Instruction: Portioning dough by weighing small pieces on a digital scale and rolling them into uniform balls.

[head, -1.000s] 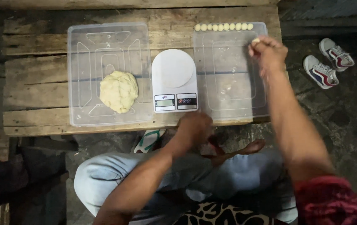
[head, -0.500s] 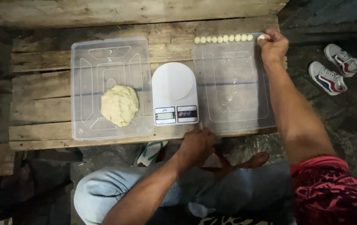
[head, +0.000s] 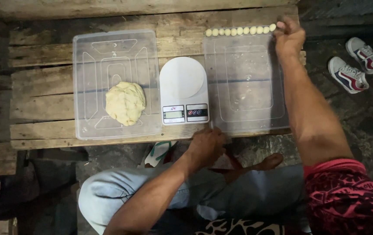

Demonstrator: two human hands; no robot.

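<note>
My right hand (head: 288, 36) reaches to the far right corner of a clear plastic tray (head: 248, 113), its fingertips on a small dough ball (head: 279, 25) at the right end of a row of several dough balls (head: 239, 31) along the tray's far edge. My left hand (head: 208, 146) rests at the near edge of the wooden table, fingers curled against the same tray's near left corner. A lump of pale dough (head: 125, 102) lies in a second clear tray (head: 116, 48) on the left. A white kitchen scale (head: 183, 90) stands between the two trays.
The low table (head: 43, 87) is made of rough wooden planks. A pair of sneakers (head: 354, 65) lies on the ground to the right. A green-strapped sandal (head: 160, 152) sits under the table's near edge by my knees.
My right hand has moved to the far right corner of the right tray and set a dough ball at the end of the row. My left hand stays at the table's near edge.
</note>
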